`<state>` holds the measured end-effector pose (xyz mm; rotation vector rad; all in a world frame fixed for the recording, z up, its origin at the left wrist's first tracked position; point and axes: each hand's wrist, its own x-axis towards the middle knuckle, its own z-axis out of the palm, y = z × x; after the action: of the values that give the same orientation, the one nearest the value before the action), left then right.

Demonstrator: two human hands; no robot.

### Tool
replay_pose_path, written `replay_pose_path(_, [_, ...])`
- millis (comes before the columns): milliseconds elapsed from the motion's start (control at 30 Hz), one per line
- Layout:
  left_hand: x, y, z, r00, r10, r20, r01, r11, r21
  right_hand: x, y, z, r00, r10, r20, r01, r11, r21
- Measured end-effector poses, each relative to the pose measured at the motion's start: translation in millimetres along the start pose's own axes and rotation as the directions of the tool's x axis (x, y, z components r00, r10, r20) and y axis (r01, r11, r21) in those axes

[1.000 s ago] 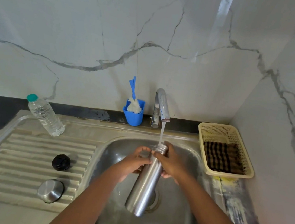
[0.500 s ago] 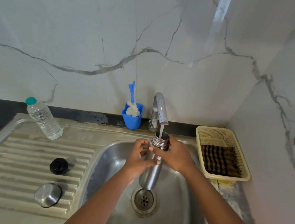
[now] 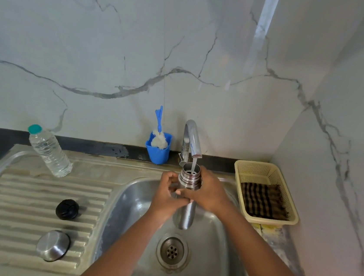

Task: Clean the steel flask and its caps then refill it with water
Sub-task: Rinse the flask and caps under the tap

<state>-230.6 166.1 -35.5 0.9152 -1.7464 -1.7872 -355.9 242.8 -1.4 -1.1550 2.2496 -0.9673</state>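
Note:
The steel flask (image 3: pixel 184 215) stands upright over the sink basin (image 3: pixel 219 255), its open threaded mouth right under the tap (image 3: pixel 193 139). A thin stream of water runs from the spout into the mouth. My left hand (image 3: pixel 167 195) grips the flask's upper body from the left. My right hand (image 3: pixel 208 193) wraps round it from the right, fingers across the front. On the ribbed drainboard (image 3: pixel 23 188) to the left lie a black inner cap (image 3: pixel 67 209) and a steel outer cap (image 3: pixel 53 245).
A clear plastic water bottle (image 3: pixel 48 152) with a teal cap stands at the drainboard's back. A blue cup (image 3: pixel 159 151) holding a bottle brush sits left of the tap. A cream basket (image 3: pixel 268 170) with a checked cloth is at the right. The drain (image 3: pixel 172 251) lies below the flask.
The flask went from tilted low in the basin to upright, raised with its mouth directly beneath the running spout. Both hands kept their hold and rose with it.

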Motion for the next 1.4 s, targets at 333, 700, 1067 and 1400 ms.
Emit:
replay_pose_path(333, [-6.1,5.0,0.3,0.999,0.023,-0.024,-0.023,0.999,0.036,-5.9,-7.2,-0.4,0.999,0.007,0.035,-0.009,0.999,0.052])
replay_pose_path(700, [-5.6,-1.1,1.7,0.995,0.078,-0.058,-0.076,0.996,0.037,-8.0,-10.3,5.9,1.000,0.005,-0.007,-0.005,0.998,0.067])
replay_pose_path(1067, [6.6,-2.3,-16.0,0.996,-0.009,0.087,-0.008,0.982,0.189,-7.6,-5.6,1.7,0.991,0.047,-0.128,-0.042,0.998,0.042])
replay_pose_path(1400, [4.5,9.7,-10.9,0.996,0.080,-0.031,-0.078,0.994,0.081,-4.9,-13.6,2.7,0.986,-0.040,-0.164,0.042,0.999,0.011])
